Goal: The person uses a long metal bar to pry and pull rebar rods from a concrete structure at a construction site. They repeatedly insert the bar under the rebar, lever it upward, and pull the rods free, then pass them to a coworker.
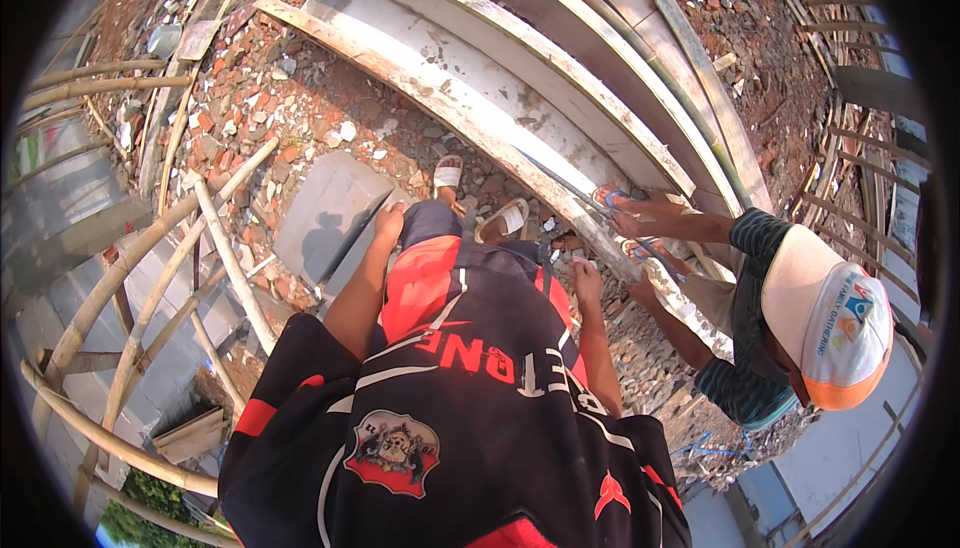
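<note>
I look down my black and red jersey to my feet in white sandals (449, 174) on brick rubble. My left hand (389, 216) reaches down with its fingers resting on the edge of a grey concrete block (325, 210); it holds nothing. My right hand (584, 274) hangs lower right, fingers loosely apart, just short of a long pale formwork plank (420, 73). A crouching co-worker in a white and orange cap (830, 320) has both hands (630, 220) on that plank's near end.
Bamboo poles (232, 260) cross and lean at the left over a wall of grey blocks (70, 198). Red brick rubble (290, 98) covers the ground. More planks and bamboo strips (640, 58) curve across the top right beside a concrete strip (480, 73).
</note>
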`<state>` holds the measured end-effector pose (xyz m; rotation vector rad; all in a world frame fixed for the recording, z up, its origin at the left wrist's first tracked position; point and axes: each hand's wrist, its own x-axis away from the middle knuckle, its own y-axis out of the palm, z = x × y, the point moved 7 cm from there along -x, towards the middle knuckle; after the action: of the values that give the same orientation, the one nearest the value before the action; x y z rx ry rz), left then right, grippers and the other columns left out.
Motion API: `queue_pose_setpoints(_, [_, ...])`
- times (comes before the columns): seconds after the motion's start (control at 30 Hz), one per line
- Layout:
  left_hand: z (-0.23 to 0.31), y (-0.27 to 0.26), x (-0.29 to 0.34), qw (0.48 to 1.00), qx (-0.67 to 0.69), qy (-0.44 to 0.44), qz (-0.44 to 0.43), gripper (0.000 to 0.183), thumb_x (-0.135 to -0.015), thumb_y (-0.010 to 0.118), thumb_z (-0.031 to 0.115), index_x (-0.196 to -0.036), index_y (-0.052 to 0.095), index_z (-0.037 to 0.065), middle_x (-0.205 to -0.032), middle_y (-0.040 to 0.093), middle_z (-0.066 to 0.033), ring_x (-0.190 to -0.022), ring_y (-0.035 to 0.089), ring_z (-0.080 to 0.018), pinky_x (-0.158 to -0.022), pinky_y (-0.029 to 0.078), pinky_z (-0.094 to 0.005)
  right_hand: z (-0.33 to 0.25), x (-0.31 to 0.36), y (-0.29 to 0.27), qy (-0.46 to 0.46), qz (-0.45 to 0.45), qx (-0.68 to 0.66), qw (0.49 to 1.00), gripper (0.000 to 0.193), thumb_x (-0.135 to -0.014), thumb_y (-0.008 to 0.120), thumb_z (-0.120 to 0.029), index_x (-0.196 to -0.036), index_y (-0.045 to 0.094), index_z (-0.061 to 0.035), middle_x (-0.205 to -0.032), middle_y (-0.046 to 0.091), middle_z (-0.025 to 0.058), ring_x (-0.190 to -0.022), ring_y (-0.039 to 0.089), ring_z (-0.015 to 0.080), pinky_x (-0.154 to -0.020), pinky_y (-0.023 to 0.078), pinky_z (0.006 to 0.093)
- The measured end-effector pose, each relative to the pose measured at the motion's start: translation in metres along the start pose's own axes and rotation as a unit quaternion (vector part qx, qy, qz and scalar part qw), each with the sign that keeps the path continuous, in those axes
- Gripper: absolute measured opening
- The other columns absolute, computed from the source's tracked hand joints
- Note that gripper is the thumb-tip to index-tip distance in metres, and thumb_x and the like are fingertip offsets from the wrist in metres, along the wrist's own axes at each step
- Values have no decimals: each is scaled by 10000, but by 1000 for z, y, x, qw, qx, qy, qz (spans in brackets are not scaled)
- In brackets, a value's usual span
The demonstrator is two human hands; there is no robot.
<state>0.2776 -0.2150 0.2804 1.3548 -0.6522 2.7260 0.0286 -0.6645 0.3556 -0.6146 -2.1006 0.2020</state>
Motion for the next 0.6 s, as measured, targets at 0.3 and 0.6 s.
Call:
queue_pose_setpoints(0.3, [68,2,-47,994,-6,-43,-99,448,-914,524,385,-1226,557,65,-1174,608,-70,-991,554,-197,-869,413,-402,-25,24,50,57,59,-61,995,297,-932,534,-252,-1099,651,-36,-922,675,51,-824,618,126,-722,470,245])
queue_pose_setpoints(0.6, [102,-18,-75,984,-26,-72,-163,480,-944,452,410,-1335,471,131,-1313,541,-61,-1140,509,-226,-953,368,-465,-35,47,98,13,72,-5,997,308,-913,533,-218,-1084,643,14,-942,684,83,-879,634,147,-790,482,276])
